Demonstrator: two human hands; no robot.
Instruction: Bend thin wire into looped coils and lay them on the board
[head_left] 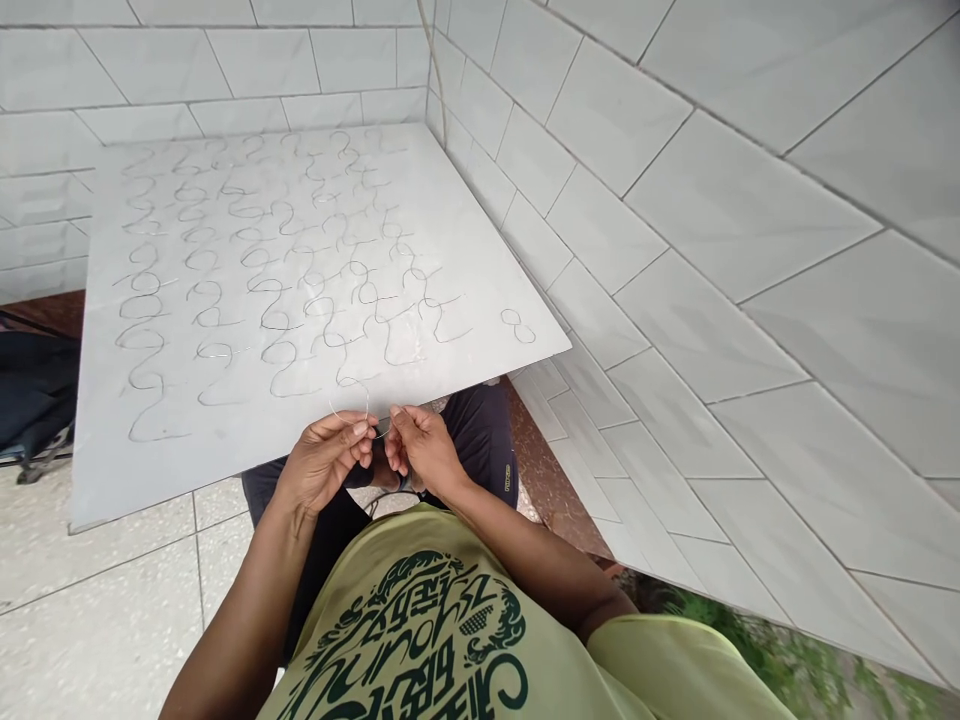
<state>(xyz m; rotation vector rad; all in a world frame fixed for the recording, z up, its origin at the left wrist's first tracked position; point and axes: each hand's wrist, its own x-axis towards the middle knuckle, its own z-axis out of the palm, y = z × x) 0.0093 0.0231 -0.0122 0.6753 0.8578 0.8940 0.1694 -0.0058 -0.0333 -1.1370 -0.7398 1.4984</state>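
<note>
- Fingertips pinched closed, the left hand [326, 455] and right hand [424, 450] both grip a thin curved silver wire [367, 402] at the near edge of a flat white square board [105, 460].
- The board carries rows of bent S-shaped wire pieces [277, 312].

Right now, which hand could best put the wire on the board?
Probably the left hand: it pinches the wire just under its curved loop, which overlaps the near edge of the board. The right hand grips only the lower end.

A makeshift wire-craft corner: white tiled walls [712, 200], terrazzo floor [97, 600], board [112, 460] of bent wire shapes [277, 300].
</note>
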